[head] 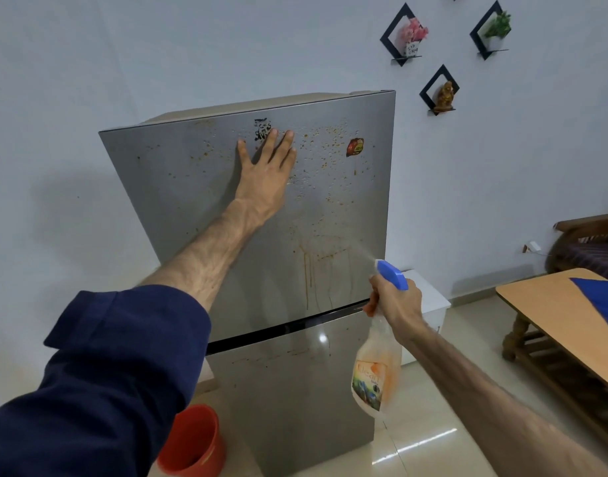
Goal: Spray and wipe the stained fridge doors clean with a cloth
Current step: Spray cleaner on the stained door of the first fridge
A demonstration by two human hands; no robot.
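A silver two-door fridge stands before me. Its upper door (192, 187) is speckled with brown stains and orange drips that run down toward the lower door (295, 390). My left hand (266, 173) lies flat on the upper door near the top, fingers spread. My right hand (394, 301) grips a clear spray bottle (373, 376) with a blue trigger head, its nozzle aimed at the upper door; a faint mist shows off the nozzle. A blue cloth (602, 301) lies on a wooden table at the right.
A red bucket (192, 442) stands on the tiled floor at the fridge's lower left. The wooden table (543, 304) and a dark wooden seat (592, 242) are at the right. A white box (430, 297) sits beside the fridge. Small wall shelves (440, 91) hang above.
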